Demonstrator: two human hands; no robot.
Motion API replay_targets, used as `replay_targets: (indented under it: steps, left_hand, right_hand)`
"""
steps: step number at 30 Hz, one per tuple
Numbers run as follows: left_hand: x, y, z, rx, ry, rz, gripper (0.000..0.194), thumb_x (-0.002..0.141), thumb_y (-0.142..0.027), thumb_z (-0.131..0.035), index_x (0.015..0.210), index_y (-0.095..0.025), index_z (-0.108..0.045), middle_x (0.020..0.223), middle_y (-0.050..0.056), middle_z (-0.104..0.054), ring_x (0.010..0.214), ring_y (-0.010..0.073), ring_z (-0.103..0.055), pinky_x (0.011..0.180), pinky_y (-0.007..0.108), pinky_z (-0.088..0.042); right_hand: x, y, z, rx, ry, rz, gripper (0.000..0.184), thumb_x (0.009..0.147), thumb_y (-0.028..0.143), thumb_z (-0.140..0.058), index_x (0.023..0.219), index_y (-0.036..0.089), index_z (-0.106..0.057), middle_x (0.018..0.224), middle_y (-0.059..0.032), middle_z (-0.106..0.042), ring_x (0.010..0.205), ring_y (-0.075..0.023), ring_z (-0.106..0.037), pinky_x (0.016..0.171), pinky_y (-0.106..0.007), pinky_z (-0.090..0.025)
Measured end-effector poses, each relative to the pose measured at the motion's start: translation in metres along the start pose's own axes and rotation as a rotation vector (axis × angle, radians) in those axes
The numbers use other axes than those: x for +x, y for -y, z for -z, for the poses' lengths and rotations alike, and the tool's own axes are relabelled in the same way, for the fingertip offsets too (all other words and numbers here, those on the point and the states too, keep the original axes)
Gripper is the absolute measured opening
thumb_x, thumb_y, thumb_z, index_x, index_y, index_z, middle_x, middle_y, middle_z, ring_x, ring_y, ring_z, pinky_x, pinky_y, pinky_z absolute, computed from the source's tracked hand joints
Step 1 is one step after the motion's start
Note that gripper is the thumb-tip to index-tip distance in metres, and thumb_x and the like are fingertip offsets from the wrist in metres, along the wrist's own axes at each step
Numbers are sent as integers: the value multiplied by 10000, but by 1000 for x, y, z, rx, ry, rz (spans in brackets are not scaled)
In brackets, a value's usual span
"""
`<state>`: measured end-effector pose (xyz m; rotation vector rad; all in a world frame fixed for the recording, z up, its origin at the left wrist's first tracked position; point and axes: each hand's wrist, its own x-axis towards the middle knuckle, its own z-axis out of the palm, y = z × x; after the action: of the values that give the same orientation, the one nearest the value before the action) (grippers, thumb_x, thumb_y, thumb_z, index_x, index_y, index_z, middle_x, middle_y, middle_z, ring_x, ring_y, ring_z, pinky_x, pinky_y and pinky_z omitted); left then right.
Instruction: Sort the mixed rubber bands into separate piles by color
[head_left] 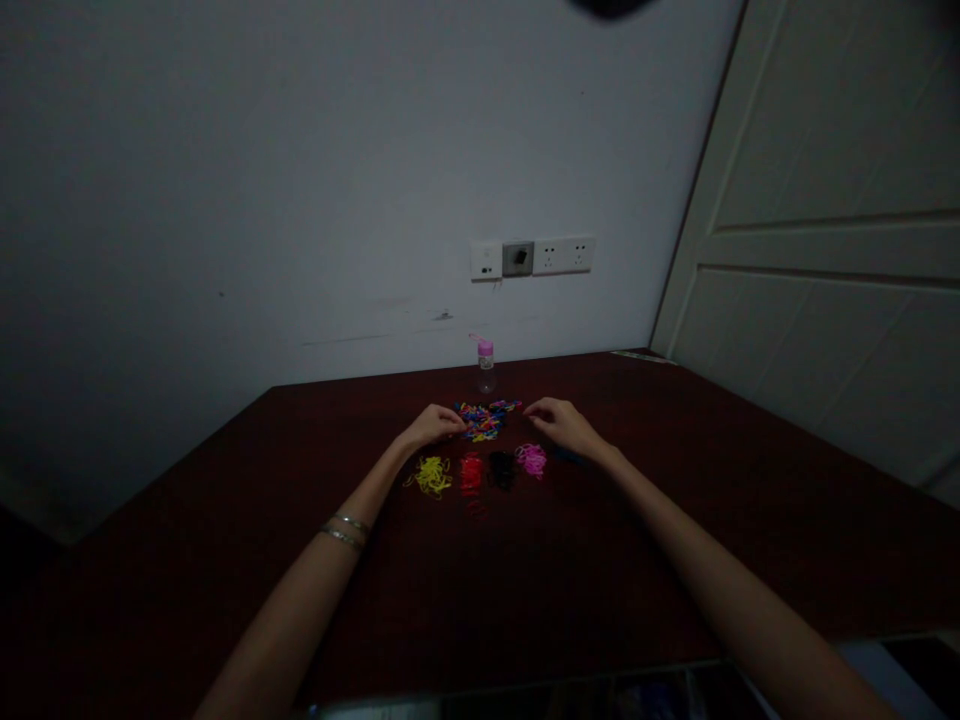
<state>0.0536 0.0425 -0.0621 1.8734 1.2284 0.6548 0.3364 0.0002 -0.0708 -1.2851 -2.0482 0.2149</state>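
My left hand [435, 425] at mixed pile's [484, 421] left edge, right hand [564, 424] right of it; can't tell if either pinches. Seemingly mid-sort; next calls for delicate single pick.

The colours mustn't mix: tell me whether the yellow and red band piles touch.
Apart: the head view shows a strip of dark table between the yellow pile and the red pile.

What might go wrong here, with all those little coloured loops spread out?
The red pile and black pile lie close together, so they might get mixed. The right hand is near the pink pile and could brush it out of place. The bottle stands upright just behind the multicoloured pile, so a careless reach might tip it.
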Motion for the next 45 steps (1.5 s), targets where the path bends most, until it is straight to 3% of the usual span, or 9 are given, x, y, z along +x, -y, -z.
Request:
replay_targets:
  steps: [6,12,22,39,45]
  left_hand:
    - [5,4,-3,100,9,-84,292,597,-358,-693,727,-96,-692,463,-41,-447,456,61,-326,453,213,-211]
    - [6,9,-7,128,5,-70,269,595,-331,-697,723,-96,-686,459,-49,-443,454,64,-334,462,213,-230]
    - [4,15,-6,112,-35,-74,253,622,-349,-670,690,-106,-690,494,-20,-506,485,73,-369,477,207,-260]
    - [3,14,-5,135,-25,-86,230,611,-317,-668,682,-99,-685,461,-37,-462,461,66,-330,464,205,-230]
    - [1,4,-2,71,-55,-77,221,606,-305,-676,680,-97,-682,511,-8,-536,480,70,-383,472,202,-264]
  right_hand:
    - [-6,10,5,-44,37,17,210,793,213,-504,932,199,-660,975,-60,-650,891,-167,-594,798,-287,-453]
    - [-11,22,14,-113,64,35,210,811,223,-488,944,211,-650,981,-53,-639,890,-168,-587,768,-278,-449]
    - [-11,20,19,-127,59,36,200,815,214,-488,931,205,-651,982,-56,-636,881,-166,-588,790,-282,-451]
    - [-13,23,21,-169,82,27,205,823,211,-478,924,212,-656,976,-53,-635,884,-163,-584,766,-262,-438]
    - [-14,23,21,-163,81,28,203,824,210,-478,919,208,-657,968,-58,-634,864,-162,-585,736,-260,-438]
